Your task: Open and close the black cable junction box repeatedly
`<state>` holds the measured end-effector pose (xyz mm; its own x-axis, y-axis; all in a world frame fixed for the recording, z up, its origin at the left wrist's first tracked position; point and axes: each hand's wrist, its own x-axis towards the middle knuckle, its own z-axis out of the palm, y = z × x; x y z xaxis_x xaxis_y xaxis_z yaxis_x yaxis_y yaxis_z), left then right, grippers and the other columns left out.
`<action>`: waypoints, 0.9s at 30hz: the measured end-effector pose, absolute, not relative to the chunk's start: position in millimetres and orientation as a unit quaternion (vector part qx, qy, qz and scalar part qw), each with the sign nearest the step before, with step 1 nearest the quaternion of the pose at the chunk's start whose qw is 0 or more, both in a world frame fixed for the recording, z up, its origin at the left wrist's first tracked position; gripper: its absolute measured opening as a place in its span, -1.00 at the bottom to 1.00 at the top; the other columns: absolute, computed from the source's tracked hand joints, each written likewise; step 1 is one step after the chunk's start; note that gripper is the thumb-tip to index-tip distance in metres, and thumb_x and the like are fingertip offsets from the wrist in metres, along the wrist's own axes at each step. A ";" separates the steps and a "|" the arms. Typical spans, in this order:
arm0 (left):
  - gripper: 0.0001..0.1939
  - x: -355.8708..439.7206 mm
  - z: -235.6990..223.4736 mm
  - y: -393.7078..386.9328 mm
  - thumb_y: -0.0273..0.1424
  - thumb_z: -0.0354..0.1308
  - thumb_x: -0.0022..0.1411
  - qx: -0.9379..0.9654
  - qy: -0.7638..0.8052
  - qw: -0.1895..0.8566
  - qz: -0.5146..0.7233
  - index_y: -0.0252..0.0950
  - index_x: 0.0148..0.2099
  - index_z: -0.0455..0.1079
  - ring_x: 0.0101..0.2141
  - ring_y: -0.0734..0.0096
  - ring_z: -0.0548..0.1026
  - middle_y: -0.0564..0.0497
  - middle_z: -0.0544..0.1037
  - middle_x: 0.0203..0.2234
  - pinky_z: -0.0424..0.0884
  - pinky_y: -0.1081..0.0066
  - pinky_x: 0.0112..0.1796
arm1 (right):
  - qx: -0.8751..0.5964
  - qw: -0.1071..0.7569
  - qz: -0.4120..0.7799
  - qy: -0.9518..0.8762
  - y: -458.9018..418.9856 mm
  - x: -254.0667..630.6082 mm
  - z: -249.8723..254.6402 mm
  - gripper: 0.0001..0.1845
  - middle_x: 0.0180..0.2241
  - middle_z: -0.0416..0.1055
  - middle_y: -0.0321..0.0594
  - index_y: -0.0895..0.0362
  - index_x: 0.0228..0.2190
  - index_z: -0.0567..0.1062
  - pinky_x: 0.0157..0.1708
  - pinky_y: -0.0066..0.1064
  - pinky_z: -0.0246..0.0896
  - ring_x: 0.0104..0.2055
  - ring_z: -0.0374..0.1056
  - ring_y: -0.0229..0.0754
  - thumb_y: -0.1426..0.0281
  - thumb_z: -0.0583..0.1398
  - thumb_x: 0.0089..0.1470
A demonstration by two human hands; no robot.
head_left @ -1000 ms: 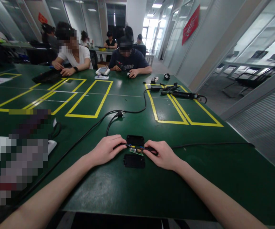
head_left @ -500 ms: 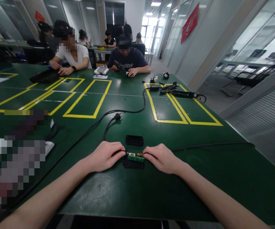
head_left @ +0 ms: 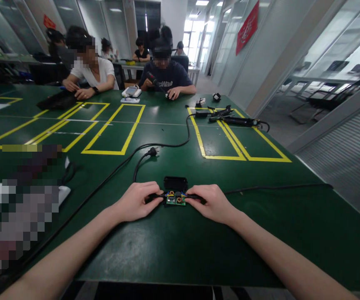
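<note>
Green board [head_left: 176, 200], one: our left hand [head_left: 142, 201] pinches its left cord [head_left: 151, 197], our right hand [head_left: 209, 203] its right cord [head_left: 197, 198]; black shell [head_left: 175, 183], one, beyond, on counter [head_left: 155, 254].

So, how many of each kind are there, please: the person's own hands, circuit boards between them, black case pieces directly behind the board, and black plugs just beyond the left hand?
Own hands: 2 (left hand, right hand)
Circuit board: 1
Black case piece: 1
Black plug: 1
Total: 5
</note>
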<state>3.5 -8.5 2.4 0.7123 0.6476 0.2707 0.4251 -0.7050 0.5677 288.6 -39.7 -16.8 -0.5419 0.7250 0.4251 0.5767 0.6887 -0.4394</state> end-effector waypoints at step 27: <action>-0.65 7.5 -3.9 -5.3 -0.36 0.26 0.27 0.896 0.283 0.240 0.243 -0.24 0.11 0.52 -0.18 0.28 0.58 -0.06 0.60 -0.17 0.50 0.35 -0.14 | -0.363 0.377 0.118 -0.844 -36.8 282.5 -15.8 -0.84 -0.36 0.54 -0.16 0.14 -0.21 0.56 -0.33 -0.36 0.38 -0.34 0.47 -0.17 0.39 0.17 0.37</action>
<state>7.5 -5.3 -3.9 0.7216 0.6239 0.3000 0.3901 -0.7244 0.5684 282.5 -36.8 -15.8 -0.4536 0.7009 0.5505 0.5236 0.7094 -0.4717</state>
